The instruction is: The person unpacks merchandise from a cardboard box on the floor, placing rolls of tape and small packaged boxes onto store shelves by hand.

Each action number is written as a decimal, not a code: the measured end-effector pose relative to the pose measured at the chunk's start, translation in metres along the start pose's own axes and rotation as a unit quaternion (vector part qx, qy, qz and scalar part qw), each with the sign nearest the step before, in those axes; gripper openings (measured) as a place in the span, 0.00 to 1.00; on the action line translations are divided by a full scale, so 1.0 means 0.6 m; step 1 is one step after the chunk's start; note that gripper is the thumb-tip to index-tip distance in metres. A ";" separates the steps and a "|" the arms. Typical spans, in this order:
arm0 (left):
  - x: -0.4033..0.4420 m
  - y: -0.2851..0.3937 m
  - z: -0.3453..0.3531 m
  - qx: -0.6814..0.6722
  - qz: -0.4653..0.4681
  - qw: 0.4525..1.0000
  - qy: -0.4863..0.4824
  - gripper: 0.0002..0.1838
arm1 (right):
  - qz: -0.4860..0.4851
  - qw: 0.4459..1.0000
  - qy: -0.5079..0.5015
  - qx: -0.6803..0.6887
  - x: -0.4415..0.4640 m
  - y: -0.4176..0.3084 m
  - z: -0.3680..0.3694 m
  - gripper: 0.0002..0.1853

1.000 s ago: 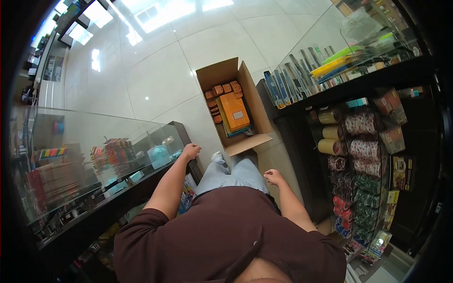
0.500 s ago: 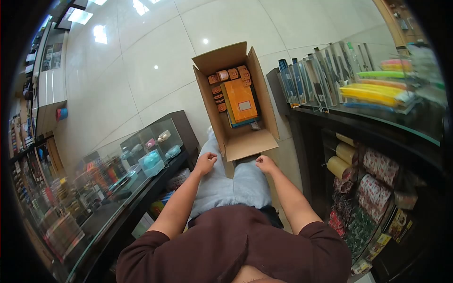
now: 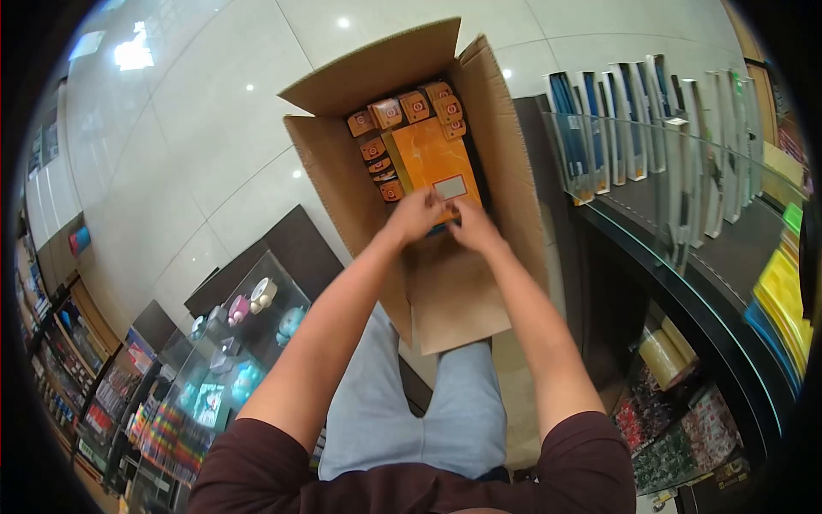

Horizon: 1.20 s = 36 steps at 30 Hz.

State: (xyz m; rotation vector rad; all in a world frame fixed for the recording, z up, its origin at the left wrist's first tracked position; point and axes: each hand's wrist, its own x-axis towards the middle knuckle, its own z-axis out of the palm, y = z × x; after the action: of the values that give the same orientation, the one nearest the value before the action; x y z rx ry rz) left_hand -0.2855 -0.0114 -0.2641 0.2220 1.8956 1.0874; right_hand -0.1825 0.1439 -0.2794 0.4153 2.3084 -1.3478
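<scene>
An open cardboard box (image 3: 524, 193) stands on the floor just in front of my knees, its flaps folded out. Inside it lies an orange envelope-like book (image 3: 428, 154) with a pale label, on top of other flat items; a blue edge shows beneath. My left hand (image 3: 418, 216) is over the book's lower left part, fingers bent and blurred against it. Beside it my right hand (image 3: 476, 228) reaches the book's lower right edge, with thumb and fingers apart. Small orange-and-black packs (image 3: 414, 106) line the box's far and left sides.
A glass-edged shelf with upright folders (image 3: 599, 128) stands to the right, yellow packets (image 3: 786, 291) nearer me. Rolls of tape (image 3: 668, 353) and patterned wrap sit below. On the left is a glass counter with small alarm clocks (image 3: 263, 293) and pens (image 3: 175, 441).
Both hands have moved forward from above my thighs into the box, to the orange book's near end. My view has come closer to the box.
</scene>
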 end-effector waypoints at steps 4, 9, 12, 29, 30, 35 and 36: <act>0.185 -0.052 -0.025 0.039 -0.014 0.998 0.042 0.16 | -0.004 0.996 0.031 -0.083 0.184 0.042 -0.015 0.24; 0.296 -0.100 -0.047 0.039 -0.057 0.996 0.053 0.22 | -0.031 0.958 0.073 -0.275 0.341 0.059 -0.032 0.23; 0.309 -0.117 -0.060 0.076 -0.065 0.994 0.048 0.24 | -0.086 0.919 0.100 -0.373 0.387 0.077 -0.030 0.24; 0.262 -0.139 -0.034 0.062 -0.088 0.993 0.051 0.25 | -0.017 0.956 0.084 -0.279 0.333 0.040 -0.038 0.44; 0.254 -0.140 -0.024 0.036 -0.103 0.992 0.070 0.25 | -0.017 0.963 0.127 -0.237 0.308 0.045 -0.023 0.45; 0.111 -0.078 0.020 -0.278 -0.171 0.941 0.090 0.23 | 0.094 0.982 0.161 -0.039 0.135 -0.033 0.001 0.47; 0.082 -0.092 0.026 -0.287 -0.157 0.944 0.055 0.22 | 0.095 0.973 0.201 -0.059 0.098 -0.046 0.016 0.44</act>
State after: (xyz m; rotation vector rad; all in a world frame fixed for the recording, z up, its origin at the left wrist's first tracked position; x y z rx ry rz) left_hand -0.2868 -0.0082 -0.3394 -0.4640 1.5550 1.3886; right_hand -0.2437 0.1248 -0.2927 0.9180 2.5705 -1.1052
